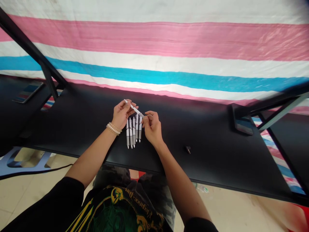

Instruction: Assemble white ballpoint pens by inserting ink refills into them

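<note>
Above the black table, a white pen [135, 110] with a grey grip is held slantwise between both hands. My left hand [122, 112], with a beaded bracelet at the wrist, pinches its upper left end. At the lower right end, the fingers of my right hand [151, 126] are closed around the grey part, and the tip is hidden by them. Just below the hands lies a row of several white pens [131, 132] with grey grips, side by side, their metal tips toward me. Small dark and silver pen tips [188, 149] lie to the right of my right forearm.
The black table [205, 129] runs between dark metal frames [36, 51] at both sides. One phone-like device [242, 124] lies at the right, another [29, 91] at the far left. A striped sheet [154, 58] hangs behind. A blue plastic stool [26, 159] stands below left.
</note>
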A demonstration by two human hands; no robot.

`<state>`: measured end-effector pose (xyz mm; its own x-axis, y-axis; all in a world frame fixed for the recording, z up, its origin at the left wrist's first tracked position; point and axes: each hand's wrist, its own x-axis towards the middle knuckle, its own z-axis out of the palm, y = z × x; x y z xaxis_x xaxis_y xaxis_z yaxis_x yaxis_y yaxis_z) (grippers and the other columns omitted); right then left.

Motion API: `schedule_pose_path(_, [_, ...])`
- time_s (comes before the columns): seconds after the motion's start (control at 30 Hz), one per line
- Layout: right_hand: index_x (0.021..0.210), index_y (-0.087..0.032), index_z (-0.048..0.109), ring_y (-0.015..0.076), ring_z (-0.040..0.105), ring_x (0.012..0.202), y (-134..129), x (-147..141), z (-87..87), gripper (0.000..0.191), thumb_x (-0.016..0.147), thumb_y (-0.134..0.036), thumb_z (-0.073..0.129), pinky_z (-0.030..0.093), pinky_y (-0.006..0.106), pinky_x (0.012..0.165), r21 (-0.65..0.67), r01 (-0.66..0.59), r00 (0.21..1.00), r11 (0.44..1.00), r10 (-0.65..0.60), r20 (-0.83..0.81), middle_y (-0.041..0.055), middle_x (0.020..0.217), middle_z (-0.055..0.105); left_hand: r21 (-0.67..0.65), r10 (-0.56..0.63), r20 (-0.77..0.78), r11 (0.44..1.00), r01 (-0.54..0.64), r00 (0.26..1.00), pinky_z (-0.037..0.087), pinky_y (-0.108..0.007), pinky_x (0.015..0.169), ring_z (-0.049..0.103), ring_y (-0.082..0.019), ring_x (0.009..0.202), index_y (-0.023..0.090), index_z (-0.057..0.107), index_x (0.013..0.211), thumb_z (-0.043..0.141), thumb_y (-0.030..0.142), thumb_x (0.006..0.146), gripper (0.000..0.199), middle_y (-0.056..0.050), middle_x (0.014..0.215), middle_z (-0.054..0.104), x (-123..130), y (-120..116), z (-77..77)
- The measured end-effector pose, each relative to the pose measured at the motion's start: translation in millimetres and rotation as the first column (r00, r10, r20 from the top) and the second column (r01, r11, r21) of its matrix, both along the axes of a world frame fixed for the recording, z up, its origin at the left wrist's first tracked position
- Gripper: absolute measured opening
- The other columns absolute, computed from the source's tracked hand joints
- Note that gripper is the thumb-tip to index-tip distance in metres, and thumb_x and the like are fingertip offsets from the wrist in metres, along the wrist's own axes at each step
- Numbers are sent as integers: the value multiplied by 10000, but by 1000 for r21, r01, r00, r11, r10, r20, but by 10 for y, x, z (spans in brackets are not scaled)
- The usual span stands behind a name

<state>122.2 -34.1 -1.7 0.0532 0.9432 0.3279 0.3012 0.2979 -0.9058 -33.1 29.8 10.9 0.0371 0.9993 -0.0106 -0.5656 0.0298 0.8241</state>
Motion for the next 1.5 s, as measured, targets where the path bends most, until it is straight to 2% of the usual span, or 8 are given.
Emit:
schedule_pose_path(0.1, [1183, -220, 458, 146, 608, 772, -3, -13, 42, 297, 952, -380, 554, 487, 281, 670, 62, 90, 996, 994, -90, -5, 31, 947, 643, -49, -8, 154, 999, 16, 988, 575, -287, 801, 676, -115, 753, 218, 609, 909, 768, 357, 817, 230, 20, 780, 632, -51, 34, 60])
schedule_pose_path(0.17, [1157, -216, 476, 147, 600, 782, -5, -15, 68, 274, 953, -381, 553, 487, 289, 687, 78, 148, 989, 986, -148, -3, 29, 932, 627, -97, 11, 219, 995, 10, 976, 551, -235, 666, 571, -72, 570, 226, 589, 876, 675, 415, 888, 208, 49, 648, 527, -124, 48, 118])
schedule_pose_path(0.27, [1091, -214, 511, 137, 579, 732, -13, -12, 90, 203, 959, -366, 538, 476, 289, 674, 73, 183, 983, 980, -184, 7, 13, 872, 614, -174, 13, 272, 984, 36, 962, 352, -192, 394, 339, -58, 382, 212, 581, 802, 500, 548, 942, 373, 71, 513, 345, -259, 46, 194])
schedule_pose_path(0.4, [1065, -215, 526, 126, 556, 675, -25, -8, 93, 176, 957, -354, 538, 465, 283, 643, 66, 181, 983, 981, -182, 6, -5, 818, 610, -206, 29, 322, 978, 40, 946, 193, -208, 331, 189, -64, 339, 206, 567, 737, 403, 479, 960, 389, 81, 462, 239, -364, 20, 226])
schedule_pose_path(0.87, [1045, -220, 541, 117, 550, 627, -23, 13, 69, 144, 932, -306, 562, 456, 272, 610, 81, 175, 983, 981, -178, 41, -18, 785, 604, -181, 63, 281, 983, -12, 958, 201, -211, 348, 165, -77, 357, 213, 573, 770, 306, 497, 966, 437, 74, 481, 202, -341, -40, 260])
schedule_pose_path(1.13, [1015, -215, 557, 114, 558, 631, -36, 13, 100, 118, 934, -301, 560, 461, 266, 610, 90, 183, 980, 979, -189, 63, -12, 794, 615, -146, -15, 400, 986, 81, 916, 194, -213, 346, 192, -75, 361, 182, 613, 801, 329, 651, 940, 566, 75, 465, 214, -283, -49, 275])
schedule_pose_path(1.33, [1013, -212, 556, 118, 578, 656, -45, 11, 115, 125, 943, -316, 549, 465, 261, 620, 74, 180, 978, 981, -186, 89, -6, 804, 625, -200, -13, 441, 973, 113, 897, 168, -207, 353, 182, -74, 352, 186, 597, 782, 284, 512, 992, 498, 77, 466, 215, -265, -59, 303])
schedule_pose_path(1.5, [1080, -219, 528, 129, 569, 666, -59, 7, 106, 198, 935, -344, 578, 483, 278, 663, 90, 96, 985, 991, -108, 135, -7, 804, 628, -212, 9, 414, 973, 87, 910, 265, -215, 387, 281, -76, 389, 179, 607, 781, 321, 703, 925, 614, 59, 503, 291, -196, -87, 350])
